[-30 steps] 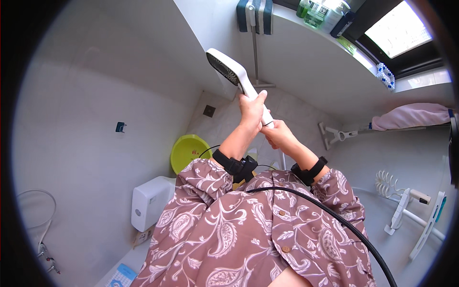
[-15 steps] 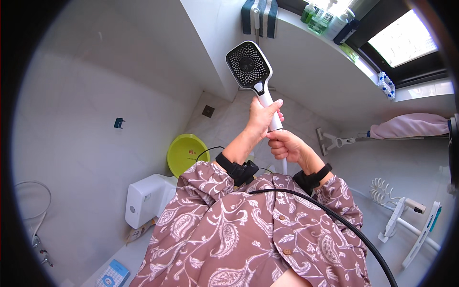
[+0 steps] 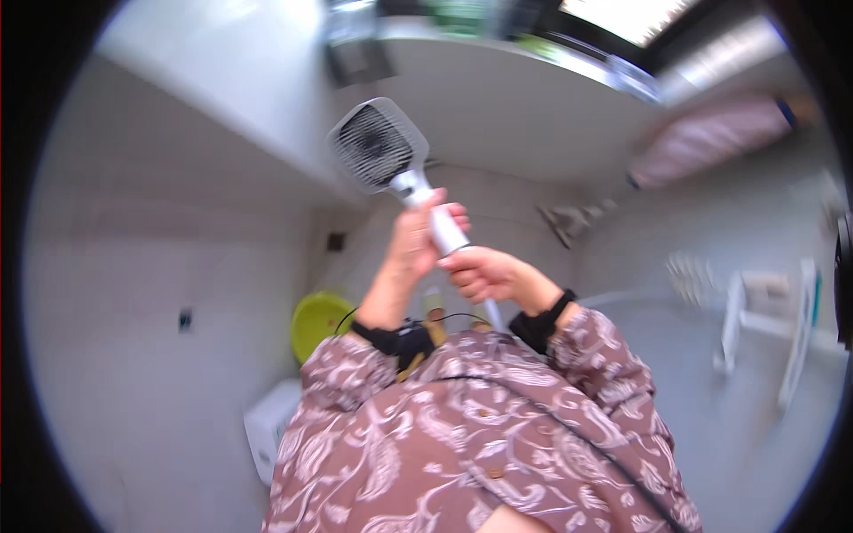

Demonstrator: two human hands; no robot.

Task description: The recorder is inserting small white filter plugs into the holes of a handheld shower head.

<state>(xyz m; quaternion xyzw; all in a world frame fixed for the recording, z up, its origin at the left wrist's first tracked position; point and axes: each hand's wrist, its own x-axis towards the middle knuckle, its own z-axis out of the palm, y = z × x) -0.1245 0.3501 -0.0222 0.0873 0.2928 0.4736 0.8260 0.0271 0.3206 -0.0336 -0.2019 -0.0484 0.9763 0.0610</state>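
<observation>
Shower head: smooth white handset with a rounded-square plate; dark face dotted with fine nozzles, pale rim, tubular handle. Held out over the floor, at the far side of the person's body. Long axis oblique: plate end far and left, handle base near and right; nozzle face turned up toward the viewer. Left hand wrapped around the handle below the neck. Right hand with fingers curled closed at the handle base, where a white hose runs down toward the person; motion blur, so its grip seems to be on the joint, though handle or hose cannot be separated surely. Floor: pale, with a small dark square drain at left. Round yellow-green basin, near left. Smooth pale wall at left; window ledge at far side
</observation>
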